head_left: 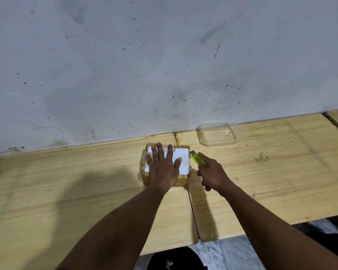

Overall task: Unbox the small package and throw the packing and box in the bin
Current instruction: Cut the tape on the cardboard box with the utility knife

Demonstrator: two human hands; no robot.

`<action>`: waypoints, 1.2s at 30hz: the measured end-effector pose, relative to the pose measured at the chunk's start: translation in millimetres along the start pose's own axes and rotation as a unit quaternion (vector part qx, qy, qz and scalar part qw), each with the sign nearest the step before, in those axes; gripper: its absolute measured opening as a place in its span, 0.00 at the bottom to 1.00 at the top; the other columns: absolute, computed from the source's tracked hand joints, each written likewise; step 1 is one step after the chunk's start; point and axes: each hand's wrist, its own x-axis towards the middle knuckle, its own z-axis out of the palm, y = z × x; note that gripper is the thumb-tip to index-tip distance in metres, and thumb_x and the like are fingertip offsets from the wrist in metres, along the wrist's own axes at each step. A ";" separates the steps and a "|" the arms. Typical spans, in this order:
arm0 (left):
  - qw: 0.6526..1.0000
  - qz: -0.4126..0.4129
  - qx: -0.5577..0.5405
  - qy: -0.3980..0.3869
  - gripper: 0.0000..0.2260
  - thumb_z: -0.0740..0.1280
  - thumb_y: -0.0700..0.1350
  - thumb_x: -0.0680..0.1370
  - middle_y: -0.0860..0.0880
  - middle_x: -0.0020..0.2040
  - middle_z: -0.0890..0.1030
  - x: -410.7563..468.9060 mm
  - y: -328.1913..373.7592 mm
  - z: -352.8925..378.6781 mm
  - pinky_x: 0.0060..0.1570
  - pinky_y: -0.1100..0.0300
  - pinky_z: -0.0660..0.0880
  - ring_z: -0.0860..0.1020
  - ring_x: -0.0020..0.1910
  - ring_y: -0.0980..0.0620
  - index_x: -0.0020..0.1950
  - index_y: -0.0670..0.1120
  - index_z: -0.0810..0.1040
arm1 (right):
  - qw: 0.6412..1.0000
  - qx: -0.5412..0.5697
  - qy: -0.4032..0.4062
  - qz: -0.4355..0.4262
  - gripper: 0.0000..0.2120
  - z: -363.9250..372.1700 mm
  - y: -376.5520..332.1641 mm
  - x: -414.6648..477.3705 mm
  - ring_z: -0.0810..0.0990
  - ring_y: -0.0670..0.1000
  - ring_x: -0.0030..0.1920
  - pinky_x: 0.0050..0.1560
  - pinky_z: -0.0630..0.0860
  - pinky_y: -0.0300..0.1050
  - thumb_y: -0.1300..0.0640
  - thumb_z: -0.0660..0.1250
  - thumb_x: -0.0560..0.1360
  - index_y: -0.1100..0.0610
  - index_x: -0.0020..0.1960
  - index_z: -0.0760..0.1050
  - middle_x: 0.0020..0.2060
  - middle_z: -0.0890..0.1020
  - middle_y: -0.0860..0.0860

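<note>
A small cardboard box (183,152) with a white label and clear tape lies flat on the wooden table (76,182), near the wall. My left hand (163,166) presses flat on its top, fingers spread. My right hand (211,175) is just right of the box, closed around a yellow-green utility knife (197,157). The knife's tip points at the box's upper right corner. A round black bin (176,258) shows at the bottom edge, below the table.
A clear plastic lid or tray (217,134) rests on the right table board near the stained white wall (164,65). A seam (191,207) divides the two boards. Marble floor (228,252) shows at the bottom.
</note>
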 end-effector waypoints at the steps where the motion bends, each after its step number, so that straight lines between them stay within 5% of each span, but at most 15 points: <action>1: 1.000 0.006 0.003 0.002 0.29 0.42 0.63 0.82 0.44 0.80 0.39 0.1 -1.6 -0.2 0.73 0.43 0.34 0.35 0.78 0.42 0.80 0.54 0.43 | 1.000 -0.003 0.003 -0.001 0.26 0.2 -0.9 -0.7 0.72 0.52 0.27 0.24 0.72 0.42 0.62 0.54 0.81 0.47 0.77 0.61 0.38 0.78 0.56; 14: 1.000 0.017 -0.014 0.009 0.28 0.43 0.63 0.81 0.44 0.80 0.41 0.4 -6.5 0.2 0.74 0.41 0.36 0.37 0.78 0.43 0.80 0.55 0.45 | 0.997 -0.077 -0.016 0.003 0.29 3.8 -15.1 -0.8 0.73 0.53 0.28 0.22 0.72 0.41 0.64 0.53 0.79 0.49 0.78 0.60 0.46 0.74 0.53; 22: 1.000 0.015 0.005 0.011 0.29 0.41 0.63 0.81 0.43 0.80 0.39 0.4 -3.6 3.0 0.75 0.40 0.36 0.35 0.78 0.42 0.80 0.54 0.42 | 0.989 -0.141 -0.044 -0.008 0.26 -4.1 -26.1 -8.3 0.75 0.59 0.30 0.28 0.76 0.49 0.65 0.53 0.76 0.55 0.72 0.67 0.37 0.75 0.54; 36: 1.000 0.017 0.018 0.011 0.29 0.41 0.62 0.82 0.42 0.80 0.39 0.5 -3.0 7.2 0.74 0.39 0.38 0.35 0.78 0.41 0.80 0.53 0.42 | 0.991 -0.112 -0.066 0.044 0.25 -9.9 -34.9 -9.1 0.71 0.56 0.25 0.25 0.66 0.42 0.68 0.52 0.73 0.63 0.68 0.71 0.36 0.73 0.58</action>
